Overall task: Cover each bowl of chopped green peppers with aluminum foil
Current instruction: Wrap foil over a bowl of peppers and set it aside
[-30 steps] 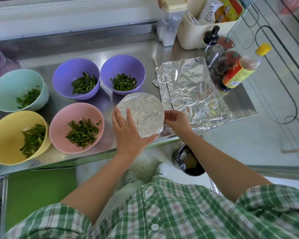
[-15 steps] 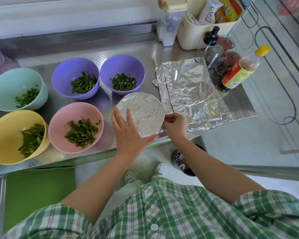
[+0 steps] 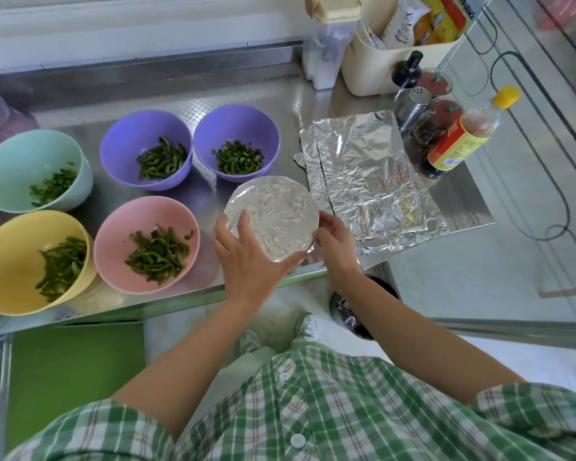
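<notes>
Foil-covered bowl (image 3: 273, 214) sits at the front edge of the steel counter (image 3: 253, 91), foil pulled tight and crinkled over its top; left hand (image 3: 246, 261) lies flat on its near-left side, fingers straight and spread, thumb along the near rim; right hand (image 3: 335, 242) is at its right rim, fingers curled round the edge and pinching the foil fold there. Just left of it is the pink bowl (image 3: 120, 224) with green pepper strips, uncovered; further left the yellow bowl (image 3: 7, 254); behind it two purple bowls (image 3: 130, 138) (image 3: 236, 121), and far left-behind the mint bowl (image 3: 20, 154), all open with chopped peppers. Right of it, touching or nearly so, loose foil sheets (image 3: 363, 174) lie stacked flat on the counter; beyond those a yellow-capped sauce bottle (image 3: 459, 138), jars and a cream caddy (image 3: 379, 68) of packets. Counter is brushed metal, reflective, with a raised back ledge under a white wall; below the bowl, pale floor, a black-lined bin (image 3: 353, 314), a green board (image 3: 74, 361) lower left.
</notes>
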The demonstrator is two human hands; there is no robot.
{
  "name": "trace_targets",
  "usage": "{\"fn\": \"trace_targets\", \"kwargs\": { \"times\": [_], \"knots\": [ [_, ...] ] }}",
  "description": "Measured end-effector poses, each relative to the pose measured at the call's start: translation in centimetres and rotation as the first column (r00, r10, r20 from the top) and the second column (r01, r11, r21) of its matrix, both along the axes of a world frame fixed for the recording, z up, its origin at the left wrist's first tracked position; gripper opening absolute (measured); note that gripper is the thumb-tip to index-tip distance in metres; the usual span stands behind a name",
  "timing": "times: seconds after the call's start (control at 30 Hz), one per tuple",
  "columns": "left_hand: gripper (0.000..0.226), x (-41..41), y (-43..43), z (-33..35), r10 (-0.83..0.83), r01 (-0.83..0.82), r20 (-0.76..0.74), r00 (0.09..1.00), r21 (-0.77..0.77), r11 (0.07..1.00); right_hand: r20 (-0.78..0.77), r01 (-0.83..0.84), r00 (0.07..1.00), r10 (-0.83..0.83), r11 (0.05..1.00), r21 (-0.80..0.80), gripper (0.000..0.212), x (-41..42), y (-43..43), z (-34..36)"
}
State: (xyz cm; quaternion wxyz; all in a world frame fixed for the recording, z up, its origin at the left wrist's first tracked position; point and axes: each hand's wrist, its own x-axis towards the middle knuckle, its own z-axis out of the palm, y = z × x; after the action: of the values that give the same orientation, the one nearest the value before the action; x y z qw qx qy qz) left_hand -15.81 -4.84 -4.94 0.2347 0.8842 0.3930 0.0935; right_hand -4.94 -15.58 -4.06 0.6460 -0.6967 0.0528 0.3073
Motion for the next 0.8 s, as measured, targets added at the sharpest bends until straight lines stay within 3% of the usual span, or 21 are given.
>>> {"fn": "trace_targets", "kwargs": {
  "times": [0.1, 0.17, 0.3, 0.53, 0.63, 0.8],
  "knots": [
    [0.129, -0.4, 0.9, -0.3, -0.047, 0.047, 0.016, 0.999, -0.016, 0.999, -0.002, -0.026, 1.0, 0.026, 0.998, -0.055, 0.045, 1.7, 0.3, -0.1],
    [0.132, -0.3, 1.1, -0.5, -0.115, 0.115, -0.005, 0.993, -0.03, 0.993, 0.013, -0.128, 0.991, 0.13, 0.989, -0.078, 0.05, 2.1, 0.1, -0.9],
    [0.135, 0.2, 1.0, -0.3, -0.126, 0.128, -0.099, 0.987, 0.011, 0.992, 0.082, -0.26, 0.959, 0.272, 0.957, -0.128, 0.042, 1.7, -0.8, -1.7],
    [0.132, 0.2, 0.9, -0.6, -0.126, 0.132, -0.114, 0.985, 0.045, 0.99, 0.166, -0.171, 0.96, 0.225, 0.943, -0.286, 0.017, 1.8, -0.7, -1.3],
    [0.132, 0.2, 0.9, -0.6, -0.128, 0.133, -0.107, 0.986, 0.041, 0.99, 0.222, -0.081, 0.961, 0.163, 0.938, -0.338, 0.02, 1.2, -0.5, -1.1],
    [0.131, 0.2, 0.8, -0.9, -0.13, 0.133, -0.08, 0.988, 0.029, 0.991, 0.156, -0.001, 0.986, 0.049, 0.956, -0.295, 0.022, 0.0, -0.2, -0.5]
  ]
}}
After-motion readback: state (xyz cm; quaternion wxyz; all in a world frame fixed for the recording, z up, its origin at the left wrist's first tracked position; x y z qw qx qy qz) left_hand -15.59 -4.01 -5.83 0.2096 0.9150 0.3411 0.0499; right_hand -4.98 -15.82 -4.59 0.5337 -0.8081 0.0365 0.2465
